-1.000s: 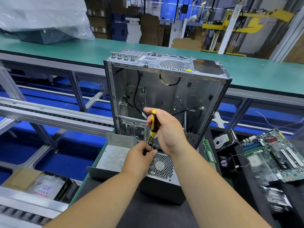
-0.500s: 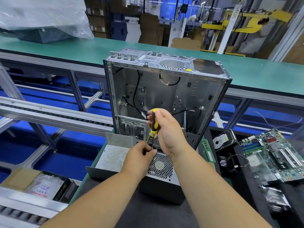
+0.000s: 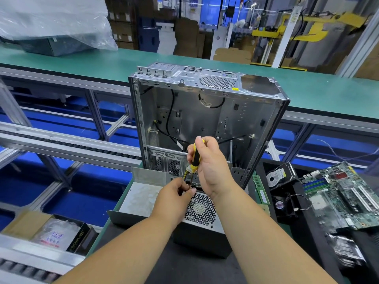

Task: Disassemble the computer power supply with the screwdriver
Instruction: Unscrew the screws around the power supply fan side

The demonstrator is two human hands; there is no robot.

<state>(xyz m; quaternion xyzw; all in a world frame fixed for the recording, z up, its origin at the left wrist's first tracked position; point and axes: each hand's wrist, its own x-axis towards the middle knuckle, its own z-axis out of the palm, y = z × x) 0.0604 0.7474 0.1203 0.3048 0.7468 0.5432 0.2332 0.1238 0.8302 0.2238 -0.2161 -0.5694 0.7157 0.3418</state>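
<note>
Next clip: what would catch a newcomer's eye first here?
The empty computer case standing open at centre, with the right hand gripping a yellow-and-black screwdriver before it. Its tip goes down beside the left hand at the power supply. A bare motherboard lies far right.

Dark bench [image 3: 164,269] (green-edged) under power supply [image 3: 202,228], case [image 3: 207,119], motherboard [image 3: 344,199].

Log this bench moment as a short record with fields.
tool: screwdriver, yellow and black, roughly upright, tip down at the power supply
right hand: grips the screwdriver handle
left hand: fingers at the shaft near the tip
behind: open computer case, standing upright
right side: hard drive, circuit board, small fan
</note>
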